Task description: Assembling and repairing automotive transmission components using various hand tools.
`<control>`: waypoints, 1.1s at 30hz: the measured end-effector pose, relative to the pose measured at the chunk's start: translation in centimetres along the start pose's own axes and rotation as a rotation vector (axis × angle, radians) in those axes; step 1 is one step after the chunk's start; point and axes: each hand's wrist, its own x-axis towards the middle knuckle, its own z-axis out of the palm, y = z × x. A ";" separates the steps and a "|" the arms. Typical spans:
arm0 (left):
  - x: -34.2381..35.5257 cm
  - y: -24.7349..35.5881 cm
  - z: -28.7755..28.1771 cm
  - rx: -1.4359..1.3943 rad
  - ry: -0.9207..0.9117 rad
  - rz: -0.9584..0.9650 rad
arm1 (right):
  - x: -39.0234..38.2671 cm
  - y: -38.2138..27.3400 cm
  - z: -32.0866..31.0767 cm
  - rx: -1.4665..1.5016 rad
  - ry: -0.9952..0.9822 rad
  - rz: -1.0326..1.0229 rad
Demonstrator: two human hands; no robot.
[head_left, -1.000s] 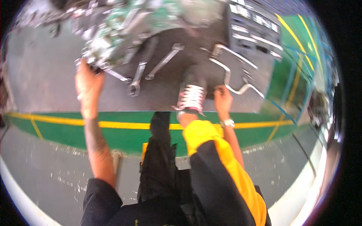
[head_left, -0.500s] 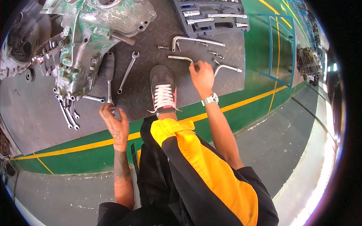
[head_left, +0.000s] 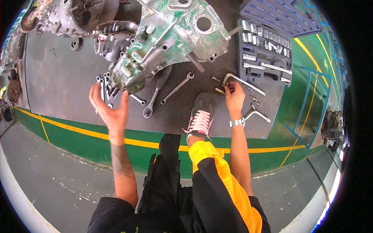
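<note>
Right hand point(head_left: 234, 96) sits at about 2 o'clock from the raised shoe point(head_left: 201, 116), fingers closed on the short leg of a bent L-shaped socket wrench point(head_left: 241, 81); wrench lies on the dark checker-plate floor mat point(head_left: 62, 89), its long leg running off toward 4 o'clock. Wrist carries a watch, forearm comes straight up from the lower edge, elbow near the yellow-and-black trouser leg. Step in hand, judged: picking up the L-wrench. Next move would call for a firm grip on the bend and a lift clear of the small loose bits just beside it.

Left hand point(head_left: 110, 110) is released, fingers spread, palm facing in, hovering at 9 o'clock from the shoe; holds nothing. Nearest to it: a cluster of small spanners point(head_left: 105, 86) at its 12 o'clock, close under the green gearbox housing point(head_left: 171, 39). Cannot tell if the fingertips touch them.

Outward from there: ratchet handle point(head_left: 152, 100) and combination spanner point(head_left: 177, 87) lie side by side between the two hands, heads pointing to 7 o'clock. A second L-shaped wrench point(head_left: 256, 113) lies at 4 o'clock of the right hand. Open socket set case point(head_left: 264, 54) at 1 o'clock of the right hand, sockets in rows. More grey engine castings point(head_left: 77, 15) at 11 o'clock, top of view. Green floor with yellow line point(head_left: 77, 132) runs below the mat.
</note>
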 end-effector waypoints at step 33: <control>-0.7 -9.4 -1.9 -0.291 -0.536 -0.477 | 12.7 -34.5 -1.9 -0.235 0.127 -0.638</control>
